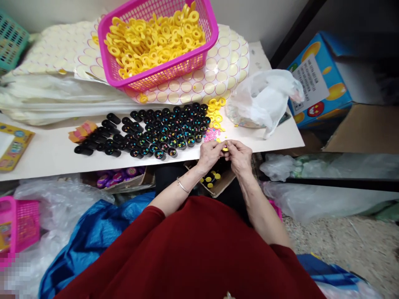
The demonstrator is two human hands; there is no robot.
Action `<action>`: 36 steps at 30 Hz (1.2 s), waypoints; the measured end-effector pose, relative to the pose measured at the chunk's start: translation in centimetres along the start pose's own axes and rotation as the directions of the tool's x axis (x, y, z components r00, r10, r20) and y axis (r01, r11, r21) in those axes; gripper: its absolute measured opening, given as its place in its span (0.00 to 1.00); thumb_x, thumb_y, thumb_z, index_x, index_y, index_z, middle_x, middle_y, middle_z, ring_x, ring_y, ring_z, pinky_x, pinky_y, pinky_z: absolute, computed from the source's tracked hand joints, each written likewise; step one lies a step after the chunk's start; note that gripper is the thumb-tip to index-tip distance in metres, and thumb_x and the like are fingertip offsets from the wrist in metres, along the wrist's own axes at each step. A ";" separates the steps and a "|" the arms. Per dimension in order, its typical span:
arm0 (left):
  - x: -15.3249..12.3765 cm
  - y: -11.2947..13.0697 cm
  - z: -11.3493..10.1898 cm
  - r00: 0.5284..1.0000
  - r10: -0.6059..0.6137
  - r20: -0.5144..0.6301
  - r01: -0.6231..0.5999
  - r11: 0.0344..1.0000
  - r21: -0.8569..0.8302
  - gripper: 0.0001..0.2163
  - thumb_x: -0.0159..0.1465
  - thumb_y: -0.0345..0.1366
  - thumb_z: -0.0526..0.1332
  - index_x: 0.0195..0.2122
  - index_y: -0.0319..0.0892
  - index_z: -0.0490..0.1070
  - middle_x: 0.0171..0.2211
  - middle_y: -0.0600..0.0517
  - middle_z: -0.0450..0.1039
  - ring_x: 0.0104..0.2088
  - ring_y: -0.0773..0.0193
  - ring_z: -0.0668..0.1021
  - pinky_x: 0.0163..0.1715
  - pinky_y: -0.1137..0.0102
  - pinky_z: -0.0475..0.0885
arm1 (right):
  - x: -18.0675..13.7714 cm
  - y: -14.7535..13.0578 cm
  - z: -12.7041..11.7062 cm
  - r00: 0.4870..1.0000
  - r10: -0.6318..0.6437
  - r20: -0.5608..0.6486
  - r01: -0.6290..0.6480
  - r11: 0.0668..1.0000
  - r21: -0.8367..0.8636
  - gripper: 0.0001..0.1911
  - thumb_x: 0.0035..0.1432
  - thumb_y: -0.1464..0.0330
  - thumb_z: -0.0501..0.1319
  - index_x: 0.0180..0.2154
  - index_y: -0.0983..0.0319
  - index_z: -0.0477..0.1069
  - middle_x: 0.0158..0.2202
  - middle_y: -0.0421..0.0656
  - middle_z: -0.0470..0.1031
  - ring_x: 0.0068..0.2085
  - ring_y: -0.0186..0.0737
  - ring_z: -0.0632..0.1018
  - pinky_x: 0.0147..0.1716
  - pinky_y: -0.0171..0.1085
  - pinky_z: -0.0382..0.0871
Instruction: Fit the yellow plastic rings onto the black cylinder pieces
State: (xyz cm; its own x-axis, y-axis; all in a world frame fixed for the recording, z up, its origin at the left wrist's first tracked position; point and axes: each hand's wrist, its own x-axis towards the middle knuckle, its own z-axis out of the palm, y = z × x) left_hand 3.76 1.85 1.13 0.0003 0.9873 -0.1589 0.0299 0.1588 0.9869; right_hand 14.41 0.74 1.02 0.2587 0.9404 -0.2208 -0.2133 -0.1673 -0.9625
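My left hand (211,154) and my right hand (240,157) meet at the table's front edge. Between their closed fingertips is a small yellow plastic cap (225,148), partly covered by the fingers. Just beyond lie small pink candies (212,134) and a little pile of ring-shaped yellow caps (215,118). Rows of black cups (163,129) stand to the left, many with colourful candies inside; some cups at the far left lie on their sides. Below the hands, a cardboard box (225,187) contains black pieces with yellow ends.
A pink basket (165,79) full of yellow ring caps stands at the back on sheets printed with circles (230,54). A white plastic bag (262,97) sits on the right, near a blue carton (321,83). Orange pieces (82,131) lie left of the cups.
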 end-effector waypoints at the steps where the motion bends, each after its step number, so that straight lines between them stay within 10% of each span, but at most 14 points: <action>1: 0.0 0.0 0.0 0.999 0.034 -0.009 -0.034 0.999 0.040 0.19 0.56 0.49 0.62 0.17 0.39 0.68 0.15 0.56 0.65 0.20 0.72 0.68 0.22 0.75 0.63 | -0.1 0.2 0.2 1.000 0.017 -0.022 -0.016 1.000 0.024 0.16 0.43 0.57 0.68 0.30 0.62 0.74 0.16 0.33 0.68 0.15 0.26 0.65 0.11 0.27 0.60; 12: 0.5 -0.4 0.6 0.990 -0.128 -0.053 0.126 0.991 -0.047 0.19 0.55 0.49 0.62 0.18 0.39 0.65 0.14 0.58 0.61 0.17 0.74 0.62 0.19 0.75 0.57 | 0.2 0.1 0.9 0.982 0.191 -0.009 -0.190 0.979 0.080 0.15 0.42 0.60 0.68 0.24 0.61 0.66 0.14 0.32 0.65 0.13 0.30 0.69 0.13 0.32 0.70; 23: -0.9 -0.8 -0.3 0.946 0.261 0.193 -0.250 0.965 -0.078 0.20 0.40 0.48 0.73 0.23 0.37 0.70 0.24 0.58 0.59 0.25 0.73 0.61 0.25 0.74 0.56 | -3.1 -0.9 -0.4 0.979 0.180 0.093 -0.200 0.935 0.292 0.16 0.42 0.64 0.69 0.29 0.60 0.64 0.26 0.35 0.73 0.28 0.32 0.75 0.27 0.34 0.73; 36: -4.5 0.0 -2.5 0.718 0.400 0.570 -0.523 0.850 0.063 0.19 0.47 0.47 0.71 0.37 0.43 0.78 0.35 0.49 0.71 0.45 0.57 0.69 0.51 0.58 0.63 | -5.2 -1.8 -5.3 0.763 0.363 0.535 -0.490 0.864 0.113 0.23 0.38 0.58 0.74 0.33 0.60 0.67 0.25 0.35 0.72 0.24 0.34 0.74 0.24 0.37 0.75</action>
State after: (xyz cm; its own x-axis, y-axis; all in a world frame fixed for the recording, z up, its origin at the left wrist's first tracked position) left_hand 1.23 -2.56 1.90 0.5820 0.7693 0.2636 0.0883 -0.3820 0.9199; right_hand 18.43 -5.44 3.06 -0.3842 0.8153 -0.4333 -0.4178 -0.5720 -0.7059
